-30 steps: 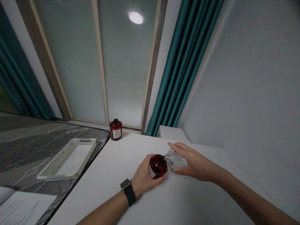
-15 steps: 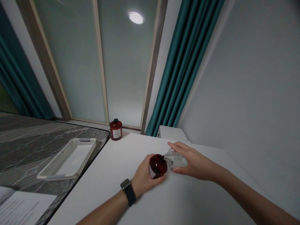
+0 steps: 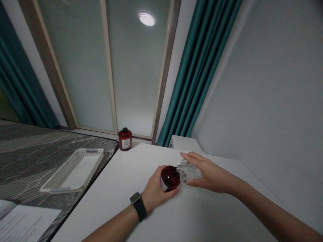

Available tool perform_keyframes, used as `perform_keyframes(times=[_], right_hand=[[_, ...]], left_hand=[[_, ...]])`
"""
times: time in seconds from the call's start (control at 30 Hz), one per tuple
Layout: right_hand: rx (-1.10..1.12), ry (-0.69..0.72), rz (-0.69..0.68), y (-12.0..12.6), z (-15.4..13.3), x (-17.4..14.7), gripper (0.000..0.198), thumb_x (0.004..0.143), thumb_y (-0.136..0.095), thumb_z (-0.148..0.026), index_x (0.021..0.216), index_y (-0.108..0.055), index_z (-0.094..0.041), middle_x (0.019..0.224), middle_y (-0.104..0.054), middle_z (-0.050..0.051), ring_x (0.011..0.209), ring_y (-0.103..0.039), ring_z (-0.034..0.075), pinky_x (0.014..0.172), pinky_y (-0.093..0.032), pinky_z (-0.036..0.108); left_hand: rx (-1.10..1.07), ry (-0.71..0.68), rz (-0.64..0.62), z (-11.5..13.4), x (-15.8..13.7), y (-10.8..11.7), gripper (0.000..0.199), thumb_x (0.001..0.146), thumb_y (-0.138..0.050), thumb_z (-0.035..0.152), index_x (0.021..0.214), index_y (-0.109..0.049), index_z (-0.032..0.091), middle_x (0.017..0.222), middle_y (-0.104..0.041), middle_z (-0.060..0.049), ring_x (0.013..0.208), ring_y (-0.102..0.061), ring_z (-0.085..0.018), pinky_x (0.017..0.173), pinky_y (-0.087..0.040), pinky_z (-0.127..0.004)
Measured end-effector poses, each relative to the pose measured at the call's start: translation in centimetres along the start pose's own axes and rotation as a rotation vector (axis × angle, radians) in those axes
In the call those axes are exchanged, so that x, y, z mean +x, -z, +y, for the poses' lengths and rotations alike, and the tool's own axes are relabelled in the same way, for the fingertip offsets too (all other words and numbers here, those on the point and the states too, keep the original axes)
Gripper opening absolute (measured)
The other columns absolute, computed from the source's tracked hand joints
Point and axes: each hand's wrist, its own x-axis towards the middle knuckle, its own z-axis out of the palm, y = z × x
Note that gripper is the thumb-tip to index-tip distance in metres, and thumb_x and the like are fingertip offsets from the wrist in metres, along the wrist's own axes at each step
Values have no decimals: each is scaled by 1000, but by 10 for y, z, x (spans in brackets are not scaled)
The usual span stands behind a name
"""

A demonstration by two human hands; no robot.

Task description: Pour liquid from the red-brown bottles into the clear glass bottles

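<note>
My left hand [image 3: 157, 190] is wrapped round a dark red bottle [image 3: 171, 178] with a white label, tilted to the right over the white table. A clear bottle [image 3: 189, 170] lies sideways in my right hand [image 3: 204, 173], its narrow neck against the mouth of the red bottle. Whether liquid passes between the two necks I cannot tell. A second red bottle [image 3: 125, 140], black-capped and white-labelled, stands upright at the table's far left corner, apart from both hands.
A white perforated basket [image 3: 87, 183] rests on the grey patterned surface [image 3: 58, 144] at left, with an open booklet [image 3: 27, 222] nearer me. Behind the white table [image 3: 121, 188] are a small white cabinet [image 3: 185, 143], a teal curtain [image 3: 196, 77] and frosted glass doors [image 3: 136, 77].
Hardly anything differs. Both hands hold their bottles in the same place, neck to neck, and the standing red bottle has not moved.
</note>
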Motion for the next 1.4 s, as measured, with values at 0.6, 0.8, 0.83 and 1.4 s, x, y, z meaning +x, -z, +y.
perform_keyframes(times=[0.6, 0.8, 0.83, 1.4], right_hand=[[-3, 22, 1, 5, -2, 1, 84, 80, -71, -42, 153, -32, -27, 148, -46, 12, 135, -45, 31, 114, -36, 49], [-27, 0, -15, 6, -4, 3, 85, 80, -72, -42, 152, -33, -23, 148, -46, 13, 136, -44, 30, 114, -36, 47], [-30, -5, -19, 7, -4, 3, 85, 79, -72, -42, 152, -33, -22, 148, -45, 13, 136, -44, 30, 115, -35, 47], [-1, 24, -11, 10, -4, 3, 83, 80, -72, -43, 152, -33, -27, 146, -48, 11, 133, -46, 30, 112, -37, 48]], left_hand=[[-26, 8, 3, 5, 1, 1, 68, 67, -79, 17, 126, -47, 20, 122, -61, -9, 112, -61, -28, 101, -48, -45], [-20, 15, 10, 4, 0, 1, 69, 67, -80, 18, 127, -46, 20, 122, -61, -9, 112, -61, -28, 100, -48, -44], [-22, 15, 10, 4, 0, 1, 69, 67, -80, 19, 127, -46, 20, 122, -61, -9, 111, -61, -28, 100, -48, -44], [-36, 16, 16, 5, 1, 0, 68, 67, -80, 18, 126, -46, 20, 123, -61, -10, 112, -61, -29, 100, -48, -45]])
